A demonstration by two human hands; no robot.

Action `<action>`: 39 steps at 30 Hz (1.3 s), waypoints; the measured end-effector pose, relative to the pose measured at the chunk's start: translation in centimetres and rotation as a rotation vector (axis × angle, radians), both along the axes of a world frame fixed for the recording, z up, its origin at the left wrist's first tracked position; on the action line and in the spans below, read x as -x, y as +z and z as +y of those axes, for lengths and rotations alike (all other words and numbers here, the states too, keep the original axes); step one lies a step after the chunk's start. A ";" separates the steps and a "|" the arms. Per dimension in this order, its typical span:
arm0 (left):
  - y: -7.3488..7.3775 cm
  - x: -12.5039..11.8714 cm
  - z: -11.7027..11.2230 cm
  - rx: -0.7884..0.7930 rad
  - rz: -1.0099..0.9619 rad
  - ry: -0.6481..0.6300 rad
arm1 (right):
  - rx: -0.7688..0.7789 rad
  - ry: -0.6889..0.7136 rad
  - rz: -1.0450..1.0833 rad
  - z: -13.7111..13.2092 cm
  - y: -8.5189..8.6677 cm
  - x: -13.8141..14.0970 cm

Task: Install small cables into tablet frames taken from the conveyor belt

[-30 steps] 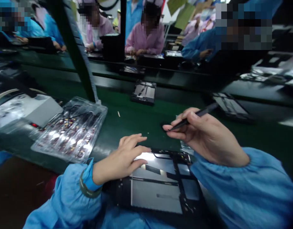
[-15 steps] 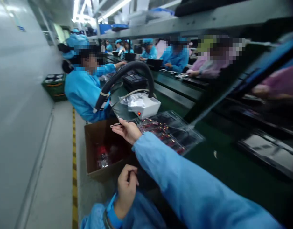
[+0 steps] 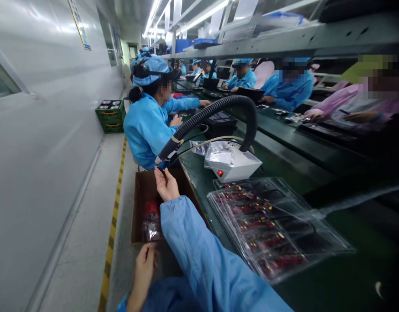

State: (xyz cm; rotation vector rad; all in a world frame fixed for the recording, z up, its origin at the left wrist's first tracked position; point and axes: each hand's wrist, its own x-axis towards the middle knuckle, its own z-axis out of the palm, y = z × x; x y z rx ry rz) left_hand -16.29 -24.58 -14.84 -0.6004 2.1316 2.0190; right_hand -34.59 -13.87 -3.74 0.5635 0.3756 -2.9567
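My right hand (image 3: 167, 184) reaches across to the left, above an open cardboard box (image 3: 144, 190) beside the bench. Its fingers are pinched together right at the mouth of a black ribbed hose (image 3: 218, 106), and a thin dark tool seems to be held in them. My left hand (image 3: 143, 265) hangs low by the near edge of the box. The fingers there are curled, and what they hold, if anything, is hidden. Shiny red-and-clear bags (image 3: 150, 221) lie inside the box.
A clear plastic tray (image 3: 283, 255) of small red parts lies on the green bench next to a white unit (image 3: 233, 164) with a red light. A person in a blue coat (image 3: 144, 125) sits just ahead. Green crates (image 3: 111, 115) stand by the wall, and a yellow-striped line (image 3: 113, 225) runs along the floor.
My view swung left from a tablet frame on the bench to the aisle. The right hand left the tablet and crossed to the hose mouth over the box; the left hand dropped beside the box.
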 end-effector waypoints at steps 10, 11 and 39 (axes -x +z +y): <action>-2.9 0.3 1.1 0.005 -0.029 0.008 | 0.069 0.018 0.036 -0.8 0.3 1.2; -3.0 0.3 1.0 0.006 -0.024 0.008 | 0.066 0.018 0.034 -0.9 0.2 1.1; 18.1 -1.2 24.7 -0.499 0.355 -1.188 | -0.975 -0.559 -0.092 22.4 19.8 -25.6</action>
